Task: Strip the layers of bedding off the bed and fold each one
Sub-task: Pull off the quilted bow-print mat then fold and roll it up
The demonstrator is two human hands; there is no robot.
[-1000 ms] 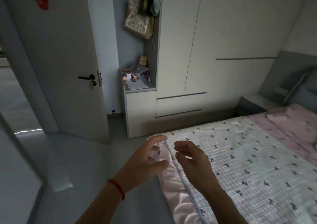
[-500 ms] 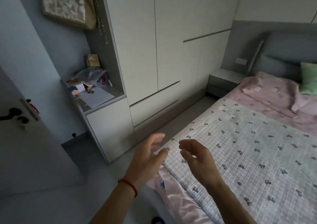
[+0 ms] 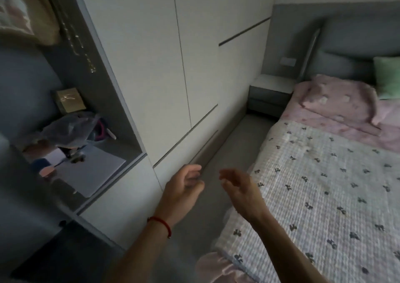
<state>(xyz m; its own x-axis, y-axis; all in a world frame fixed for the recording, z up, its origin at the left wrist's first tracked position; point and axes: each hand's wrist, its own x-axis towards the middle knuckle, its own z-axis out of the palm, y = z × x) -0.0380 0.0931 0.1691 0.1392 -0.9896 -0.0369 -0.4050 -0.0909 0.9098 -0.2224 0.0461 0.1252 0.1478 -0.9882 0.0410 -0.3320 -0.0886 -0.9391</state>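
A white checked blanket (image 3: 324, 185) with small dark motifs lies flat over the bed on the right. Under it a pink sheet (image 3: 223, 267) shows at the near corner and also at the head of the bed. A pink pillow (image 3: 337, 100) and a green pillow (image 3: 387, 76) lie against the grey headboard. My left hand (image 3: 184, 191), with a red string on its wrist, hovers over the floor gap beside the bed, fingers loosely curled and empty. My right hand (image 3: 240, 189) hovers at the blanket's left edge, fingers relaxed, holding nothing.
A tall white wardrobe (image 3: 173, 66) runs along the left wall, leaving a narrow grey floor strip (image 3: 227, 152) beside the bed. A cluttered shelf niche (image 3: 82, 152) sits at the left. A grey nightstand (image 3: 270, 94) stands by the headboard.
The view has swung right from the door toward the head of the bed. Both hands stay raised and empty, now over the bed's left edge and the floor gap rather than the foot corner.
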